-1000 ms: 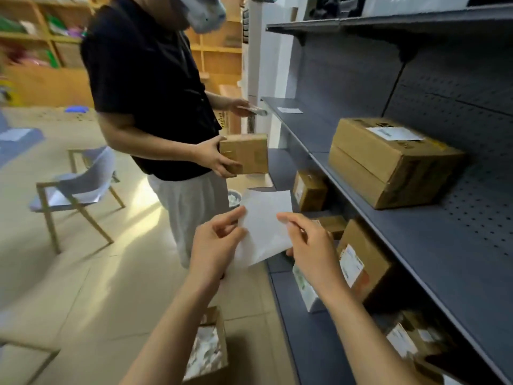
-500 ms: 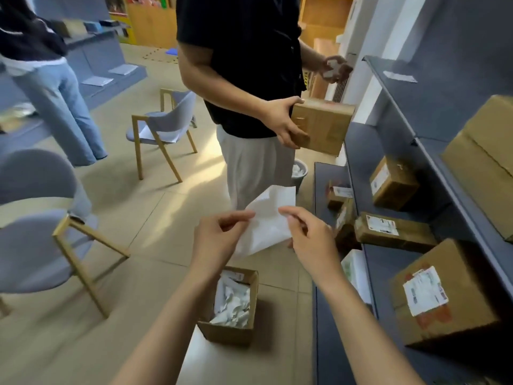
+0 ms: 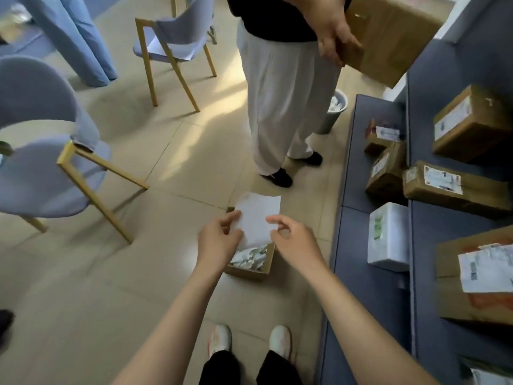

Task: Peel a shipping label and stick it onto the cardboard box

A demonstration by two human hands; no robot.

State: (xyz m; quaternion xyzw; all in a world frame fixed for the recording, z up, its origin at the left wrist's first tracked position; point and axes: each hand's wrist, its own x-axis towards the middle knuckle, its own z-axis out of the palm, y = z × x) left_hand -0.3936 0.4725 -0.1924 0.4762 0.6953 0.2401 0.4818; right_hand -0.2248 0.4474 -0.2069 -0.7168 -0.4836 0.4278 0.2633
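Below hands: scrap box (paper-filled) | ahead: bystander's legs

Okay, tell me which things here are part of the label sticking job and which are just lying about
Part of the job:
white label sheet, pinched by left hand and right hand
cardboard box held by the person opposite
scrap box of peeled backing paper on the floor

Just lying about:
two chairs
waste bin
white foam box
labelled parcels on the shelves

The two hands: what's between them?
In the head view, a white label sheet spans the gap, pinched by the left hand and the right hand. Below it sits an open scrap box on the floor.
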